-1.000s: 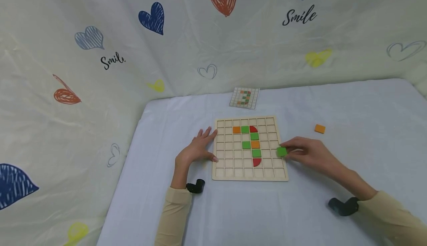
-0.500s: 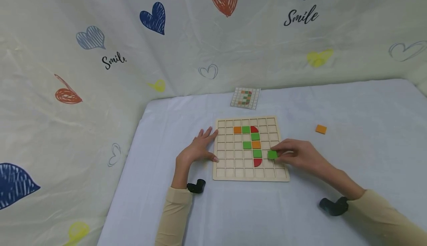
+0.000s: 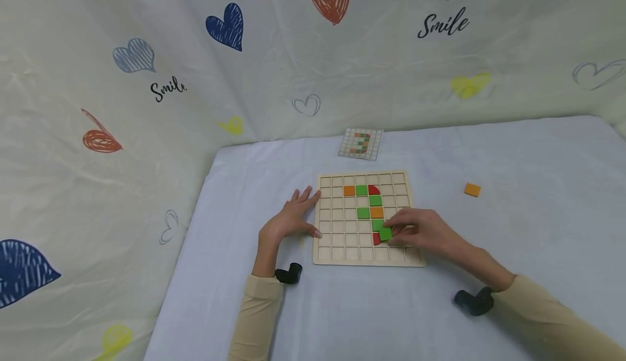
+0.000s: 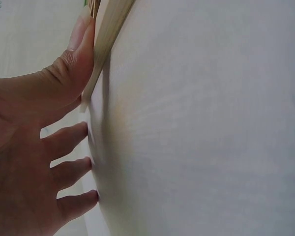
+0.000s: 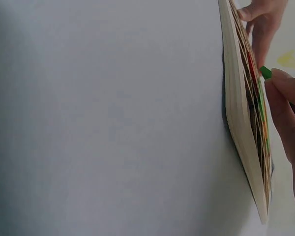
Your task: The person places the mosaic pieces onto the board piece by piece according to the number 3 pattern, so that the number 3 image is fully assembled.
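Observation:
A wooden grid board (image 3: pixel 337 252) lies on the white cloth, with several green, orange and red tiles set in its squares. Between thumb and fingertips, my right hand (image 3: pixel 430 231) pinches a green square tile (image 3: pixel 385 234) above the board. In the head view that tile overlaps a red quarter-round tile (image 3: pixel 376 239) and the corner of a green one. The right wrist view shows the pinched tile (image 5: pixel 265 72) raised off the board's surface. My left hand (image 3: pixel 287 221) rests at the board's left edge, fingers spread; its thumb (image 4: pixel 78 54) lies on the rim.
Behind the board lies a pattern card (image 3: pixel 360 143) with a coloured grid figure. A loose orange tile (image 3: pixel 471 190) sits on the cloth to the right. Black wrist cameras (image 3: pixel 288 273) hang beside both sleeves. A printed curtain (image 3: pixel 269 67) stands behind the table.
My right hand has carried the green tile leftward from the board's right edge to over the lower red tile. The left hand has stayed in place.

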`<state>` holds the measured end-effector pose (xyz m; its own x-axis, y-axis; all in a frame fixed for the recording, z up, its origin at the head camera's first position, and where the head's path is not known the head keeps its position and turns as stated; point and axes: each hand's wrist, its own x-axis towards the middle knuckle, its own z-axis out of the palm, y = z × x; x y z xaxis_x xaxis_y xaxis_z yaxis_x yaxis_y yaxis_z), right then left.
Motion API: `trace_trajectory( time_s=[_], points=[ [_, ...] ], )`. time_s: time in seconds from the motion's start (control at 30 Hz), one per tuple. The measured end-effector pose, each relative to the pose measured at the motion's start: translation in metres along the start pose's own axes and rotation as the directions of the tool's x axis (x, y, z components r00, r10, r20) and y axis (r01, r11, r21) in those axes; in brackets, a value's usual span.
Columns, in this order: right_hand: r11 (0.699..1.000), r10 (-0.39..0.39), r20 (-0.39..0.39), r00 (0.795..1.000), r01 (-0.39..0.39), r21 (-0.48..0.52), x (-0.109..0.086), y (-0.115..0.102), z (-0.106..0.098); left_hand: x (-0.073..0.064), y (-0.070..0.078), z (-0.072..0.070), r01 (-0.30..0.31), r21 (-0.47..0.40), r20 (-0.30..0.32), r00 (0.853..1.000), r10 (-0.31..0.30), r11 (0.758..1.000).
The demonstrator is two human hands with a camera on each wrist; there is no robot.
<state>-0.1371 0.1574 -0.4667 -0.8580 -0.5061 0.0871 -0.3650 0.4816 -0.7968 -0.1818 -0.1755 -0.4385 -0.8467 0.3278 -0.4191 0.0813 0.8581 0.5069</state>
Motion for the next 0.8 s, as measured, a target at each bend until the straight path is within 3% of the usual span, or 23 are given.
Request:
trace_trajectory(
  time_s=[0.4,0.8],
  points=[
    [0.999,-0.037,0.06,0.998,0.035,0.03,0.013,-0.012,0.014,0.001,-0.002,0.001,0.001,-0.001,-0.005,1.0,-0.001,1.0],
    [0.993,-0.038,0.087,0.996,0.047,-0.11,0.023,-0.019,0.027,0.0,-0.001,0.001,0.0,0.018,0.005,1.0,0.0,1.0]
  ],
)
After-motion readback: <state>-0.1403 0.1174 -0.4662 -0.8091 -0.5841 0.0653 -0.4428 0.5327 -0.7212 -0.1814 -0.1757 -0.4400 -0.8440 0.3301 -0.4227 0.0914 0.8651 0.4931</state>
